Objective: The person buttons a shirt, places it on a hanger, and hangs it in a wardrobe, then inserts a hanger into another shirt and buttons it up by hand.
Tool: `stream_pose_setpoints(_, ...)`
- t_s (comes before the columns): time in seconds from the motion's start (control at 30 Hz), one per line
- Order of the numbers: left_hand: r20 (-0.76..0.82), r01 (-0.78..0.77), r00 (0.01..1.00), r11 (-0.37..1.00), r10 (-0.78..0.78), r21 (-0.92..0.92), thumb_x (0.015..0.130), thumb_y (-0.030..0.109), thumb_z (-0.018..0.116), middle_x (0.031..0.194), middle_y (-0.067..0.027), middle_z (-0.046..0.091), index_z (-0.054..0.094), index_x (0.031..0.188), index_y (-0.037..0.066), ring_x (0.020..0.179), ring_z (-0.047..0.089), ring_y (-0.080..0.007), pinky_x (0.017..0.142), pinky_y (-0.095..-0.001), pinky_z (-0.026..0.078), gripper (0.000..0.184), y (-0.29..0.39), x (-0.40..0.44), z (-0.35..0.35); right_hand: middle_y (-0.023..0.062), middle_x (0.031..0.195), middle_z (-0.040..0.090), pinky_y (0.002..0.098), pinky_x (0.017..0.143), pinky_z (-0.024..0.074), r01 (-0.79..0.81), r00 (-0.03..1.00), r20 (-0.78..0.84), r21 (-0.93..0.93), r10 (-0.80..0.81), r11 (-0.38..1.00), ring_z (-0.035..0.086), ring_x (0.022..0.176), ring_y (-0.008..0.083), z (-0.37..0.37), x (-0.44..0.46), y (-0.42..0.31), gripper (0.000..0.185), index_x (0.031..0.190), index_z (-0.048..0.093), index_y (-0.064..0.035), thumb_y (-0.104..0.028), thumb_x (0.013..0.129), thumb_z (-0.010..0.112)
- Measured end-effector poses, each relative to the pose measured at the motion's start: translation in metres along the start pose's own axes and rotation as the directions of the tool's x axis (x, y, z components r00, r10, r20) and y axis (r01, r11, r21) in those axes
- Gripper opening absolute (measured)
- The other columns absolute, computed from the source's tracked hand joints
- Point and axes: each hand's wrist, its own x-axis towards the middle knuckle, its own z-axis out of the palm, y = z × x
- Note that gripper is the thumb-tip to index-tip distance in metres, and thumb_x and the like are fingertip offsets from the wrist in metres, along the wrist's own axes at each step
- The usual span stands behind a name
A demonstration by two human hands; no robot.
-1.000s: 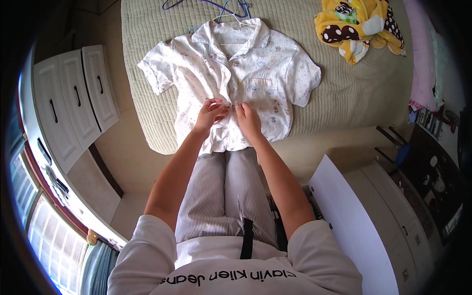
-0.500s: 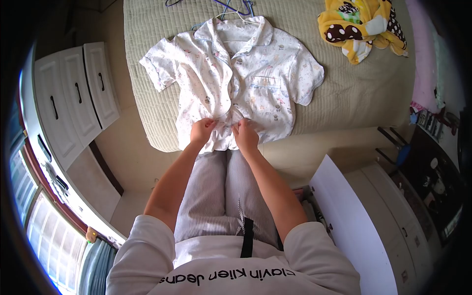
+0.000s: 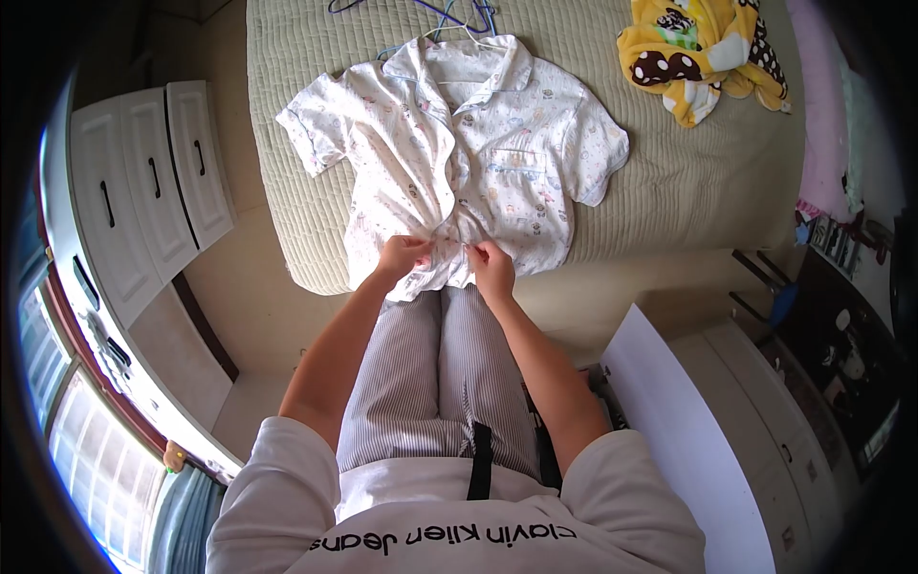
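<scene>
A white short-sleeved pajama shirt (image 3: 516, 143) with a small print lies face up on the bed, collar away from me. Its upper front is unfastened, and a hanger (image 3: 464, 31) shows at the neck. My left hand (image 3: 405, 256) pinches the front edge near the hem on the left side. My right hand (image 3: 491, 265) pinches the other front edge, a short gap away. The cloth between them is gathered and slightly raised. Whether a button sits in the fingers is too small to tell.
The shirt rests on a quilted beige bed cover (image 3: 688, 182). Purple and blue hangers (image 3: 459, 11) lie beyond the collar. A crumpled yellow blanket (image 3: 708, 62) is at the far right. White cabinets (image 3: 143, 191) stand left, and an open white door panel (image 3: 679, 430) juts out at right.
My hands have moved slightly apart, the right one further to the right, and a little towards me. Both still pinch the shirt's front edges.
</scene>
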Motion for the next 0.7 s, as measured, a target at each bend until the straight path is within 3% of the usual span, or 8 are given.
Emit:
stream_pose_setpoints(0.1,0.010,-0.038,0.999,0.991,0.037,0.128,0.085,0.024,0.069,0.072,-0.0043,0.066,0.070,0.092,-0.003,0.060,0.057,-0.0079,0.057,-0.0231,0.046,0.028,0.000,-0.003,0.008,0.0152,0.068,0.064,0.0386,0.059,0.0478,-0.152,0.982,0.144,0.200,0.124,0.968,0.064,0.065,0.0312,0.000,-0.010,0.000,0.022,0.084,0.062,-0.0009,-0.022,0.085,0.061)
stream_pose_setpoints(0.2,0.089,-0.117,0.990,0.991,0.111,0.066,0.085,0.024,0.067,0.072,-0.0045,0.066,0.070,0.093,-0.003,0.060,0.057,-0.0086,0.058,-0.0238,0.047,0.028,-0.004,-0.007,0.020,0.0050,0.060,0.059,0.0257,0.051,0.0429,-0.012,0.995,0.096,0.173,-0.005,0.985,0.057,0.055,0.0110,0.017,-0.017,0.005,0.022,0.080,0.059,0.0024,-0.017,0.090,0.059)
stream_pose_setpoints(0.23,0.074,-0.141,0.988,0.987,0.135,0.079,0.086,0.023,0.066,0.073,-0.0050,0.066,0.069,0.095,-0.005,0.061,0.058,-0.0090,0.060,-0.0243,0.048,0.030,-0.005,-0.009,0.025,0.0075,0.061,0.060,0.0279,0.052,0.0440,0.006,0.997,0.079,0.116,-0.015,0.993,0.058,0.055,0.0138,0.021,-0.017,0.004,0.021,0.081,0.059,0.0025,-0.016,0.090,0.057)
stream_pose_setpoints(0.33,0.086,-0.152,0.986,0.985,0.144,0.085,0.086,0.022,0.066,0.074,-0.0054,0.067,0.069,0.095,-0.005,0.063,0.059,-0.0089,0.061,-0.0245,0.048,0.028,-0.002,-0.014,0.026,0.0170,0.073,0.063,0.0444,0.062,0.0466,-0.091,0.992,0.089,0.038,0.087,0.995,0.061,0.072,0.0378,0.016,-0.019,-0.013,0.019,0.082,0.060,-0.0031,-0.021,0.087,0.056)
stream_pose_setpoints(0.53,0.091,-0.198,0.978,0.974,0.189,0.107,0.087,0.019,0.064,0.075,-0.0062,0.068,0.068,0.095,-0.005,0.064,0.061,-0.0095,0.062,-0.0242,0.049,0.026,-0.007,-0.012,0.023,0.0169,0.073,0.062,0.0466,0.062,0.0471,0.084,0.996,0.004,-0.157,-0.084,0.984,0.061,0.071,0.0387,0.010,-0.018,-0.030,0.012,0.085,0.060,-0.0063,-0.018,0.086,0.056)
stream_pose_setpoints(0.7,0.092,-0.140,0.986,0.990,0.140,-0.016,0.088,0.016,0.063,0.077,-0.0067,0.067,0.068,0.094,-0.006,0.067,0.062,-0.0109,0.065,-0.0250,0.050,0.023,-0.001,-0.020,0.023,0.0163,0.073,0.063,0.0469,0.061,0.0477,0.087,0.996,-0.004,-0.207,-0.090,0.974,0.061,0.070,0.0383,0.012,-0.018,-0.029,0.010,0.087,0.060,-0.0071,-0.016,0.086,0.055)
